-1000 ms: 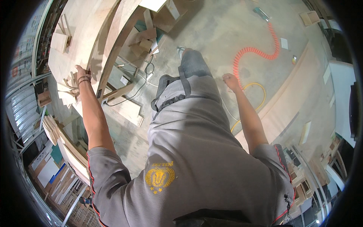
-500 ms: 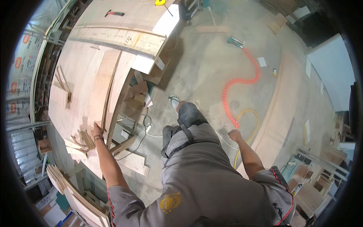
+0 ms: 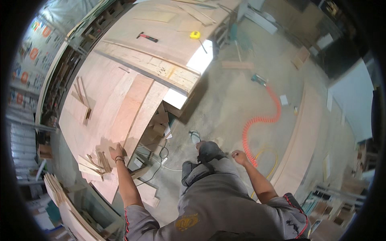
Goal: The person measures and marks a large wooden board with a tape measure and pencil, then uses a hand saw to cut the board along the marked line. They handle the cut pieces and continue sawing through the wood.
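Person (image 3: 231,205) is keeping left hand (image 3: 116,152) at plywood strip (image 3: 132,107) end, beside wood slats (image 3: 103,161), finger grip unclear; right hand (image 3: 240,157) is hanging free, fingers loosely curled together.

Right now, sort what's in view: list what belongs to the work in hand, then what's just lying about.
Seems part of the work:
long reddish plywood strip, its near end by the left hand
broad pale plywood sheet beneath it

Seems just lying about:
red-and-black hammer
yellow tape measure
coiled orange hose on the grey floor
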`<state>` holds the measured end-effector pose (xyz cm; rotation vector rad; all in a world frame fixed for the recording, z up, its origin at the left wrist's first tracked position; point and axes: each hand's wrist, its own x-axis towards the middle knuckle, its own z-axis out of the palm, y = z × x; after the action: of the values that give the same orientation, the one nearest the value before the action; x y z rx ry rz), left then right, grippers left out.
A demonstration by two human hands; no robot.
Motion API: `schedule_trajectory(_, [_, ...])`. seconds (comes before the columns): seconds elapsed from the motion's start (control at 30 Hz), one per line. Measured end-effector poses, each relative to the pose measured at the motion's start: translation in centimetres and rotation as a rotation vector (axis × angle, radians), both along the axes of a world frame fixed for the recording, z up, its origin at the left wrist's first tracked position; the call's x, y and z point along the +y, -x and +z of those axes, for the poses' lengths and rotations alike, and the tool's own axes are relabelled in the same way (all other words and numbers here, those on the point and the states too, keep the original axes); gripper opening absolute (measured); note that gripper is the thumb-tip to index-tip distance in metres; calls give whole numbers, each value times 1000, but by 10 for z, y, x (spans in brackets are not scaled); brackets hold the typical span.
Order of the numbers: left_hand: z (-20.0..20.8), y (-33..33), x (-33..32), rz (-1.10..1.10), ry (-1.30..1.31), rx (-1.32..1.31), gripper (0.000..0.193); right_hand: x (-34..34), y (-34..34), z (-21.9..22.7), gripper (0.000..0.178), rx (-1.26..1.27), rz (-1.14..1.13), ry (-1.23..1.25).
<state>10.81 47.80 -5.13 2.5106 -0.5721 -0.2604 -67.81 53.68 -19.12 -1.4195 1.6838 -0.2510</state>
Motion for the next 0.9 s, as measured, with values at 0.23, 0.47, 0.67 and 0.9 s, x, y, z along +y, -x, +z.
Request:
schedule_trajectory(0.23, [-17, 5, 39, -105, 145, -61, 104, -89, -83, 78, 30, -31, 240, 164])
schedule_trajectory(0.47, [9, 56, 7, -50, -17, -61, 105, -260, -223, 195, 25, 37, 469, 810])
schedule_trajectory(0.67, [10, 26, 5, -97, -29, -120, 101, -393, -346, 251, 34, 100, 813, 1035])
schedule_trajectory(0.9, [8, 20, 7, -108, -104, -179, 102, -474, -422, 218, 42, 383, 973, 1035])
